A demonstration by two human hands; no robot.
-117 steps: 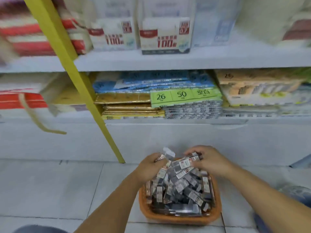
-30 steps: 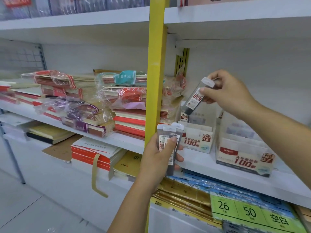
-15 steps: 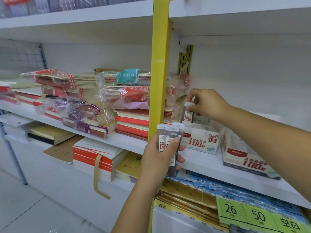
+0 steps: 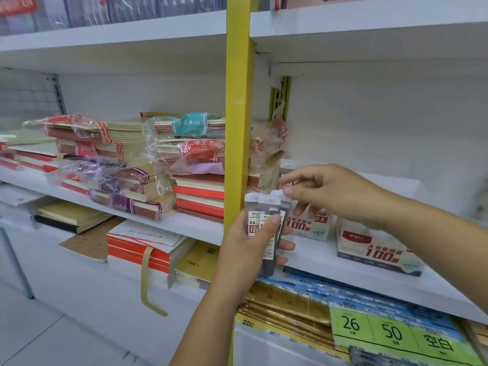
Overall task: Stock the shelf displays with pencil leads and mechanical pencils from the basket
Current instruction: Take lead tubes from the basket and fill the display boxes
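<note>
Light: bright, even, cool white, coming from overhead. A soft shadow under the upper shelf [image 4: 113, 35] falls across the back wall, and the underside of that shelf is greyer than its front edge. Small glints on the plastic wrap [image 4: 163, 154] around the notebook stacks, no strong glare.

Sharpness: labels on the lead cases [image 4: 264, 220] in the left hand [image 4: 243, 249] partly readable. Right hand [image 4: 335, 191] smeared at the fingertips. Right frame edge heavily blurred, top-left corner soft. Green price tag [image 4: 390, 331] slightly soft, numbers legible.

Wide-angle distortion: shelf edges tilt and bow toward the borders.
</note>
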